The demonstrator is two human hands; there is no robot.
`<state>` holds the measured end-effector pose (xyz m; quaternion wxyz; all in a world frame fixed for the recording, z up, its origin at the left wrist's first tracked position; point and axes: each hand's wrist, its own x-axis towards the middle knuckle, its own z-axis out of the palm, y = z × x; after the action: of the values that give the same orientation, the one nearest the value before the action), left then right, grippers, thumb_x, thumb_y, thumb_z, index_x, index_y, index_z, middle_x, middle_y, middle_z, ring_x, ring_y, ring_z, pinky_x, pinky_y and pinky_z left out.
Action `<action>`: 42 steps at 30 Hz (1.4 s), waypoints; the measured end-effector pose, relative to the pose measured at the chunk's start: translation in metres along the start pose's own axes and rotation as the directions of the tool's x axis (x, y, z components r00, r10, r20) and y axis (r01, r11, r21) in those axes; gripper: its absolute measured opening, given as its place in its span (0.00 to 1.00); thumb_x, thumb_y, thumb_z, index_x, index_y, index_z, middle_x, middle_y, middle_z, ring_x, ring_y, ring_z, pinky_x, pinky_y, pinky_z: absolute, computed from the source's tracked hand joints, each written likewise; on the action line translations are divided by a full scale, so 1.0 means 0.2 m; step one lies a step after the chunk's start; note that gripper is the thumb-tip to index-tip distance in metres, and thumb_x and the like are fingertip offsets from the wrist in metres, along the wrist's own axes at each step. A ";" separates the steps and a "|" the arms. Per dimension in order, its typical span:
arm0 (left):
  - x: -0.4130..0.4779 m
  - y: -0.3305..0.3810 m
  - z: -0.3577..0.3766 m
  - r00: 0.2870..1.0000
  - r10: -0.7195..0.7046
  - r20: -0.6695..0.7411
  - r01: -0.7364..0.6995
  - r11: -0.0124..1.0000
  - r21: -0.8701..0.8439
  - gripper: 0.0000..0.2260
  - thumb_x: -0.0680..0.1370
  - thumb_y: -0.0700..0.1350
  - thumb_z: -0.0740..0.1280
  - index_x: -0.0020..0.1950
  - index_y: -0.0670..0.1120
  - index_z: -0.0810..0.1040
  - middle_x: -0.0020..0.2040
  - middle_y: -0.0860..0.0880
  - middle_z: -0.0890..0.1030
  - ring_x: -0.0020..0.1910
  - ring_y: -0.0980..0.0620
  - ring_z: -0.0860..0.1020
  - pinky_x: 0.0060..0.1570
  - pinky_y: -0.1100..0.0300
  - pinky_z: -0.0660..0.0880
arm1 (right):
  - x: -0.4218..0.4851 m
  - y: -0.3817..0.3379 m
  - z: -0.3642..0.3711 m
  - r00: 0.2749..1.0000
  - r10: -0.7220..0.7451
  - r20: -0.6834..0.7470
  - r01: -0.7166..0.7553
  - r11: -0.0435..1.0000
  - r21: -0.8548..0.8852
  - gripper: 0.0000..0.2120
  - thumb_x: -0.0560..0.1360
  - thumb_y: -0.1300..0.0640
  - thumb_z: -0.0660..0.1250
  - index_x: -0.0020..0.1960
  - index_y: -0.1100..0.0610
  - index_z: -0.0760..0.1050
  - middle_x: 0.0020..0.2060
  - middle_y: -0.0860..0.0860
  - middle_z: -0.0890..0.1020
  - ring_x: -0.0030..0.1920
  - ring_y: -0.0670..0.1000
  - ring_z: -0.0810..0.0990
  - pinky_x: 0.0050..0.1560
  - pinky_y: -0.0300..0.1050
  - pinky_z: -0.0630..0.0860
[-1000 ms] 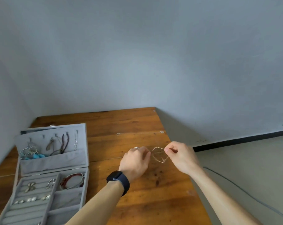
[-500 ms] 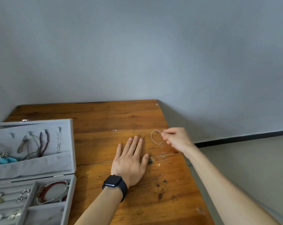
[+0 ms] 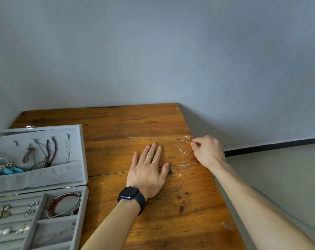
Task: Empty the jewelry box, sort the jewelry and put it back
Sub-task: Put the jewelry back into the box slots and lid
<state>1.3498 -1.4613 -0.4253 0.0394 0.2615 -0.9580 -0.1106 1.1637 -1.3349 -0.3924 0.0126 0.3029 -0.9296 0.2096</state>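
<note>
- On the scuffed wooden table (image 3: 135,120), our left hand (image 3: 147,172) lies flat with its fingers spread, as it did half a second ago; a second ago it shared the bracelet with the right.
- Our right hand (image 3: 208,152) still pinches the thin metal bracelet (image 3: 178,147), a small oval loop near the table's right edge.
- Just beyond it, a fine necklace (image 3: 156,138) lies stretched straight, with a pale disc at its right end.
- The grey felt-lined box (image 3: 81,141) stands open at the left and holds beads, earrings and hung chains.
</note>
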 end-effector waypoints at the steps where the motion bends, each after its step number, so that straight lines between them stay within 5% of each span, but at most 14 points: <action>1: 0.00 0.00 0.00 1.000 -0.002 0.005 0.002 1.000 0.003 0.30 0.81 0.65 0.40 0.82 0.55 0.42 0.81 0.56 0.42 0.80 0.56 0.38 0.78 0.48 0.39 | -0.01 0.00 0.00 1.000 0.009 0.003 -0.009 1.000 0.017 0.14 0.80 0.50 0.66 0.63 0.52 0.81 0.56 0.53 0.82 0.56 0.56 0.81 0.56 0.49 0.78; 5: 0.00 0.01 -0.02 1.000 -0.006 0.024 0.006 1.000 -0.009 0.29 0.83 0.63 0.42 0.82 0.54 0.44 0.82 0.55 0.43 0.80 0.55 0.39 0.78 0.49 0.39 | -0.15 0.01 -0.04 0.999 0.007 -0.031 -0.003 0.992 0.126 0.16 0.80 0.51 0.65 0.67 0.50 0.77 0.59 0.49 0.81 0.57 0.52 0.81 0.55 0.46 0.78; 11: -0.23 0.04 -0.10 0.997 0.016 0.073 -0.012 0.998 -0.058 0.26 0.84 0.60 0.45 0.82 0.54 0.50 0.82 0.52 0.48 0.81 0.53 0.42 0.79 0.49 0.41 | -0.57 -0.05 -0.13 0.995 -0.056 -0.082 0.075 0.967 0.244 0.15 0.79 0.53 0.67 0.65 0.47 0.77 0.60 0.46 0.81 0.63 0.49 0.77 0.59 0.37 0.66; 18: -0.79 0.02 -0.31 0.993 0.102 -0.054 -0.107 0.990 -0.095 0.25 0.84 0.60 0.47 0.81 0.57 0.56 0.81 0.55 0.56 0.80 0.56 0.45 0.78 0.51 0.43 | -1.18 -0.19 -0.25 0.969 -0.237 -0.075 0.248 0.939 0.240 0.15 0.79 0.54 0.67 0.66 0.46 0.77 0.59 0.42 0.80 0.60 0.44 0.77 0.58 0.34 0.69; 25: -1.44 -0.20 -0.43 0.982 -0.008 -0.191 -0.021 0.989 -0.149 0.23 0.84 0.59 0.52 0.78 0.58 0.63 0.78 0.58 0.63 0.79 0.57 0.54 0.77 0.54 0.50 | -1.66 -0.39 -0.17 0.947 -0.320 0.017 0.303 0.913 0.273 0.16 0.79 0.51 0.66 0.66 0.45 0.77 0.61 0.40 0.78 0.61 0.43 0.74 0.60 0.33 0.67; 30: -1.75 -0.47 -0.45 0.945 -0.150 -0.289 0.087 0.972 -0.220 0.20 0.83 0.54 0.59 0.75 0.52 0.70 0.75 0.53 0.69 0.76 0.53 0.63 0.74 0.47 0.64 | -1.86 -0.58 -0.06 0.918 -0.386 0.093 0.328 0.869 0.370 0.17 0.80 0.49 0.65 0.68 0.44 0.74 0.62 0.39 0.76 0.62 0.37 0.69 0.64 0.38 0.70; 37: -1.90 -0.77 -0.34 0.926 -0.340 -0.162 0.315 0.935 -0.162 0.23 0.84 0.56 0.53 0.79 0.53 0.62 0.80 0.52 0.61 0.79 0.54 0.55 0.78 0.51 0.50 | -1.96 -0.78 0.05 0.878 -0.452 0.156 0.380 0.858 0.347 0.17 0.79 0.48 0.66 0.68 0.45 0.75 0.60 0.40 0.77 0.59 0.40 0.70 0.60 0.36 0.69; 42: -1.91 -0.76 -0.28 0.901 -0.378 -0.213 0.369 0.926 -0.085 0.25 0.83 0.58 0.47 0.80 0.54 0.61 0.80 0.55 0.60 0.79 0.56 0.54 0.78 0.55 0.46 | -1.93 -0.87 0.09 0.858 -0.481 0.180 0.419 0.859 0.296 0.17 0.79 0.46 0.66 0.66 0.46 0.76 0.58 0.40 0.78 0.56 0.41 0.70 0.52 0.34 0.69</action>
<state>1.7603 -1.4053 -0.4137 0.1316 0.4502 -0.8768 -0.1059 1.5785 -1.2531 -0.4004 -0.0922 0.5359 -0.7930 0.2748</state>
